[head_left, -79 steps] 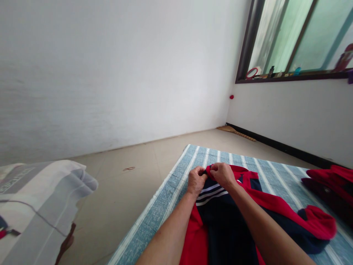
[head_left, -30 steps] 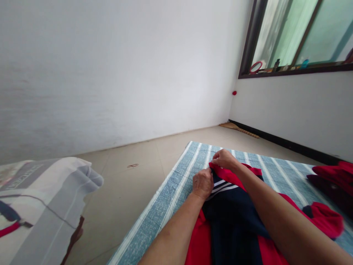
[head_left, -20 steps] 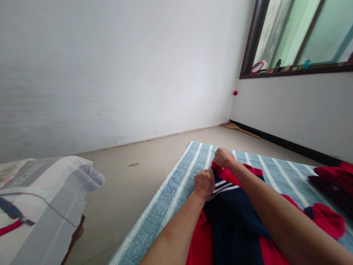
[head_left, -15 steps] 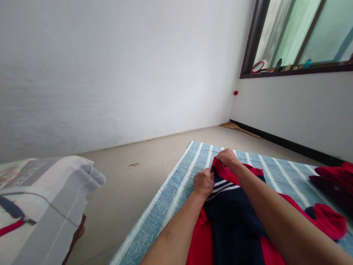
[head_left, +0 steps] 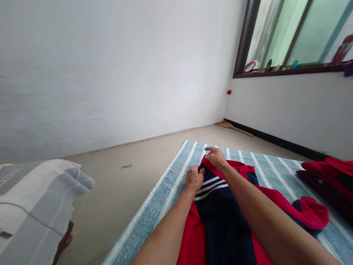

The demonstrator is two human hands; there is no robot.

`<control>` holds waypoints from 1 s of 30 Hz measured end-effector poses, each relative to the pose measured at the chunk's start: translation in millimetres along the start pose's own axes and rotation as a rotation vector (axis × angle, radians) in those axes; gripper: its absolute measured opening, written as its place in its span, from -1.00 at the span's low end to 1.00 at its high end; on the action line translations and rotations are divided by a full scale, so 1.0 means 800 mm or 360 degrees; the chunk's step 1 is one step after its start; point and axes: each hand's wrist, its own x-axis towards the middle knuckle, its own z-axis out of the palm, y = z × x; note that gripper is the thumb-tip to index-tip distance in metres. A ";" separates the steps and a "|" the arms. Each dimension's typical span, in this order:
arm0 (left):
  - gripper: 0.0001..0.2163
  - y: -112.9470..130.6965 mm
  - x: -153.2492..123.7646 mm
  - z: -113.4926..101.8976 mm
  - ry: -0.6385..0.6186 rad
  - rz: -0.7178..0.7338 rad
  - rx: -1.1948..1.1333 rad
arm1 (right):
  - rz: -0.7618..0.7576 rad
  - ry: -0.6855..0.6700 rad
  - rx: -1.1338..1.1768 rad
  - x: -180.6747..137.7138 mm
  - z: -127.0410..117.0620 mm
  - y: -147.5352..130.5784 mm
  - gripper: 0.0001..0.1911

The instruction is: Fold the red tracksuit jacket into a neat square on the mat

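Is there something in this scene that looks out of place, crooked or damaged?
Nothing looks damaged or spilled. The red and navy garment lies crumpled on the striped mat, its end bunched under the left hand and right hand. A small reddish loop lies alone on the floor.

We see a striped mat (head_left: 176, 173) spread on the tiled floor (head_left: 129, 184), with a sports jersey (head_left: 223, 209) lying on it before us. Our left hand (head_left: 194, 179) and right hand (head_left: 216, 157) sit at its far edge, side by side. A heap of clothes (head_left: 328, 180) lies on the mat to the right. A folded bundle (head_left: 35, 198) lies on the floor to our left. The window sill (head_left: 286, 70) runs along the right wall, behind the mat.
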 end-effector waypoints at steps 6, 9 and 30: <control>-0.80 0.001 0.003 0.002 0.0033 -0.0051 0.0019 | -0.0083 0.0149 -0.0249 -0.004 0.012 0.004 -0.51; -0.68 0.003 0.000 0.001 0.0060 -0.0036 0.0052 | -0.0115 0.0212 -0.0341 -0.015 -0.004 0.005 -0.53; -0.71 0.009 0.081 0.002 -0.0107 -0.0144 -0.0539 | 0.0125 -0.0258 -0.0860 -0.190 -0.210 0.143 -0.59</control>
